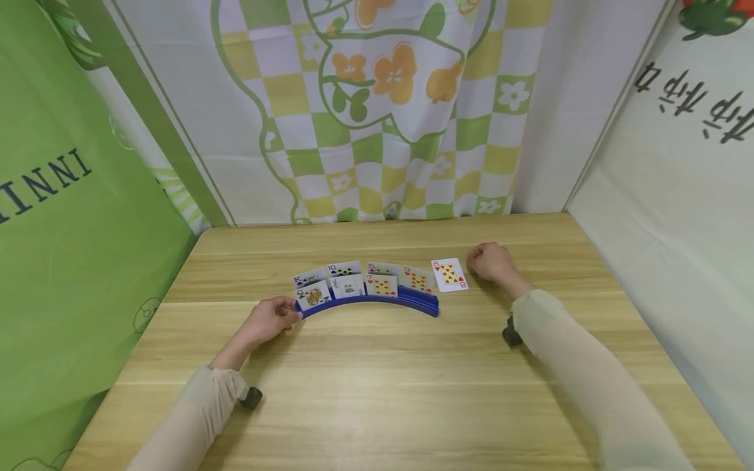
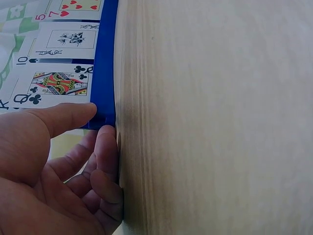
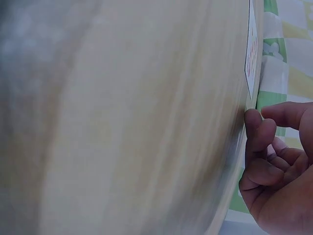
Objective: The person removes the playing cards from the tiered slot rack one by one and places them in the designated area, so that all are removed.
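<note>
While the left hand (image 1: pixel 271 320) pinches the left end of a curved blue card holder (image 1: pixel 419 302), thumb on the front and fingers at its end, the right hand (image 1: pixel 493 261) is over on the far side by a loose eight of hearts (image 1: pixel 450 275). That right one's pretty narrow, fingers loosely curled with thumb and index almost meeting, nothing visible in it; it's just beside the card, and I can't tell if they touch. The holder sits mid-desk (image 1: pixel 400 392), bowing away from the person, with cards standing in two rows. Front row from the left: queen of clubs (image 1: pixel 313 296), what looks like a joker (image 1: pixel 349 286), seven of hearts (image 1: pixel 381 285). Behind them: a king (image 1: pixel 309 277), the ten of spades (image 1: pixel 344 268), a red five (image 1: pixel 383 268) and the nine of hearts (image 1: pixel 418 280). The eight lies face up on the wood, right of the holder. Pale sleeves on both arms, a checked green-and-yellow curtain (image 1: pixel 406 131) behind the desk, plus a green hanging (image 1: pixel 76 261) with dark lettering on the left.
</note>
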Available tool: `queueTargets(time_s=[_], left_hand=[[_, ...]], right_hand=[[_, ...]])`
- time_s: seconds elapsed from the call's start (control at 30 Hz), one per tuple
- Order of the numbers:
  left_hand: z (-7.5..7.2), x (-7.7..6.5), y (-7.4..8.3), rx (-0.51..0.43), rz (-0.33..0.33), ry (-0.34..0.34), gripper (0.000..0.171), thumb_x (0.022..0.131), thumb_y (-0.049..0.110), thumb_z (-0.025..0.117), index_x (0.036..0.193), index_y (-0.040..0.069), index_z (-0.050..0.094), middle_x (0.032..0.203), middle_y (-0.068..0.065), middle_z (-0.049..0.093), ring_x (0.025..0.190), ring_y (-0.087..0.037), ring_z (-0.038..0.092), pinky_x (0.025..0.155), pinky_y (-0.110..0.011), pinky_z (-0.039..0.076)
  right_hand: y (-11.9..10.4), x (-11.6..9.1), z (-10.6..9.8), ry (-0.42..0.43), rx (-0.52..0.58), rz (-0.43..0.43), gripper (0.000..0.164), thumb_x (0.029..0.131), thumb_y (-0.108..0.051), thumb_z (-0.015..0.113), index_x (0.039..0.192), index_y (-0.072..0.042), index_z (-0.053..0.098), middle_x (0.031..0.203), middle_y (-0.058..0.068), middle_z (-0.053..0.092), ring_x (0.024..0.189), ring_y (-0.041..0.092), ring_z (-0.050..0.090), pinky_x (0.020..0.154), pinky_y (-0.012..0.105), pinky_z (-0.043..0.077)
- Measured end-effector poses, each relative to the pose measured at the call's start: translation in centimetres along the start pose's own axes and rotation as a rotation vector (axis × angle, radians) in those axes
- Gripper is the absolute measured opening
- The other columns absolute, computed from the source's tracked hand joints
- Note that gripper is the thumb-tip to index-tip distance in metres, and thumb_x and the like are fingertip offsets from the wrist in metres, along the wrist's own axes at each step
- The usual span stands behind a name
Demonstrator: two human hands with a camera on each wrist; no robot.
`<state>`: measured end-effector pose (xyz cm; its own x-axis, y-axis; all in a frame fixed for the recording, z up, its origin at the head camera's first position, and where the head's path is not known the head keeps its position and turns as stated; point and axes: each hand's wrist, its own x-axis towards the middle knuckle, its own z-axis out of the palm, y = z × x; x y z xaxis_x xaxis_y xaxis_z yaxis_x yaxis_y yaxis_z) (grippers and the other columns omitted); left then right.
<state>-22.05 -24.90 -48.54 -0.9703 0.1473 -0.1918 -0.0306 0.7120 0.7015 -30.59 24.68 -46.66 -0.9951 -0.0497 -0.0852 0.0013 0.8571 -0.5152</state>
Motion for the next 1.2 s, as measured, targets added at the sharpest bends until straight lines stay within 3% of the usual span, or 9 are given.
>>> queueTargets(time_s=[0.23,0.57,0.77,1.2], left_hand=[[0.0,0.1,-0.1,-0.017,-0.014,-0.007,0.039,0.093,0.018,0.067,0.124,-0.003,0.061,0.102,-0.016,0.071,0.075,-0.015,0.064,0.07,-0.028,0.051],[0.1,0.2,-0.2,-0.015,-0.011,0.002,0.038,0.092,0.018,0.069,0.123,-0.004,0.062,0.101,-0.016,0.071,0.076,-0.015,0.063,0.07,-0.027,0.05],[0.0,0.2,-0.1,-0.016,-0.012,-0.008,0.037,0.093,0.018,0.067,0.122,-0.004,0.062,0.099,-0.015,0.07,0.074,-0.016,0.061,0.066,-0.028,0.049],[0.1,0.1,-0.1,-0.027,-0.021,-0.011,0.036,0.092,0.017,0.068,0.121,-0.004,0.062,0.097,-0.014,0.071,0.073,-0.015,0.061,0.065,-0.027,0.048]], right_hand=[[0.0,-0.4,-0.1,-0.008,0.049,0.018,0.025,0.094,-0.02,0.058,0.106,-0.002,0.071,0.09,0.012,0.073,0.088,0.028,0.063,0.082,0.04,0.048],[0.1,-1.0,-0.1,-0.056,0.185,0.084,0.027,0.099,-0.024,0.052,0.109,-0.005,0.068,0.102,0.014,0.072,0.073,0.013,0.062,0.064,0.022,0.048],[0.1,-1.2,-0.1,-0.057,0.273,0.109,0.028,0.099,-0.025,0.054,0.113,-0.004,0.066,0.107,0.015,0.073,0.074,0.012,0.063,0.064,0.022,0.051],[-0.3,-2.1,-0.2,-0.094,0.447,0.073,0.034,0.101,-0.018,0.052,0.123,0.006,0.06,0.113,0.025,0.068,0.077,0.011,0.062,0.067,0.02,0.054]])
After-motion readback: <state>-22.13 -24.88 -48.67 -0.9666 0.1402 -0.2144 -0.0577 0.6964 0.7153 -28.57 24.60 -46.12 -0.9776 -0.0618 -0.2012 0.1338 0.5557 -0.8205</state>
